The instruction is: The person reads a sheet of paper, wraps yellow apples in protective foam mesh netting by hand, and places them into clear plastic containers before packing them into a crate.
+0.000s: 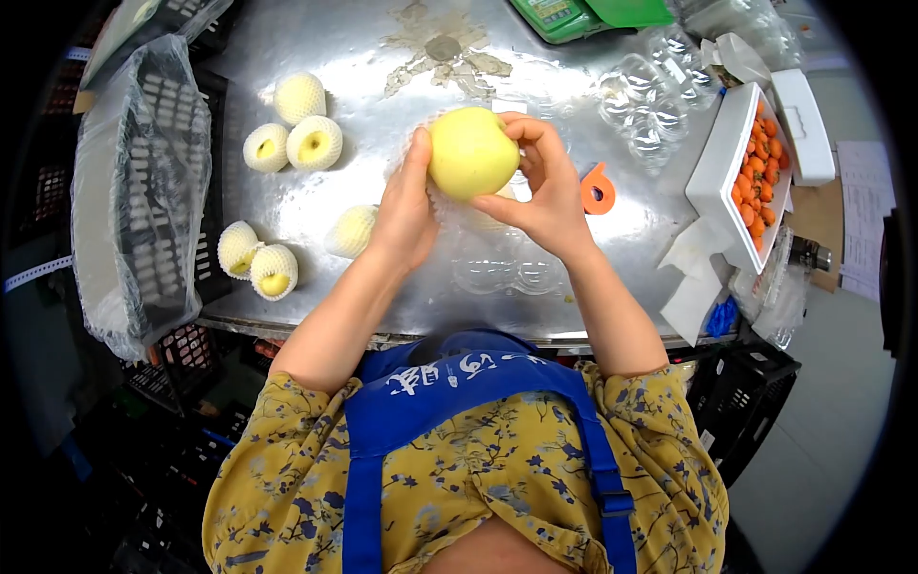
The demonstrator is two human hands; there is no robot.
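A bare yellow apple (473, 153) is held above the metal table between my two hands. My right hand (547, 191) grips its right side, thumb below and fingers curled round the top. At its left side is my left hand (409, 210), thumb against the skin and its other fingers mostly hidden. White foam netting shows behind the apple on that side. Beside my left wrist lies a netted apple (352, 231). Beneath my hands is a clear plastic fruit box (507, 275), with another netted fruit partly hidden in it.
Several apples in foam nets (299, 129) sit on the left of the metal table (382, 306). A plastic-lined crate (143, 191) borders it. To the right are an orange tape dispenser (598, 191), clear boxes (645, 110) and a white foam box (712, 172) of small orange fruit. A green scale (574, 14) stands behind.
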